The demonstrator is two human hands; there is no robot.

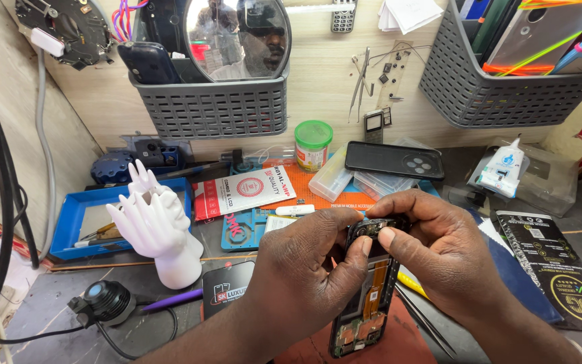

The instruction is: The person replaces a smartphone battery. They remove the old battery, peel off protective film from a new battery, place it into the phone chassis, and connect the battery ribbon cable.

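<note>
Risk: the opened phone (365, 290) hangs above the counter (55, 317), supported only by my fingers at its top end. If my grip slackens, I judge it can drop onto the counter or onto the tweezers (426, 320) lying below it. The orange flex cable (374, 282) and the circuit boards inside are exposed. A fingertip that slides down off the top end can snag or crease the cable. Too much thumb pressure on the camera module (372, 228) can bend or crack it, or smear its lens.

Left hand (304, 259): fingers curled, not clenched. I grip the left edge of the phone near its top, and the thumb lies across the frame just under the camera module.

Right hand (439, 246): fingers curled over the top end of the phone. The thumb tip presses on the camera module. Whether a fingertip behind the phone also pinches the module, I cannot tell.

Phone position: upright, slightly tilted, open side toward me, bottom end near the lower edge of view, in front of the white hand stand (159, 229) and the second phone (393, 160) lying further back.
</note>
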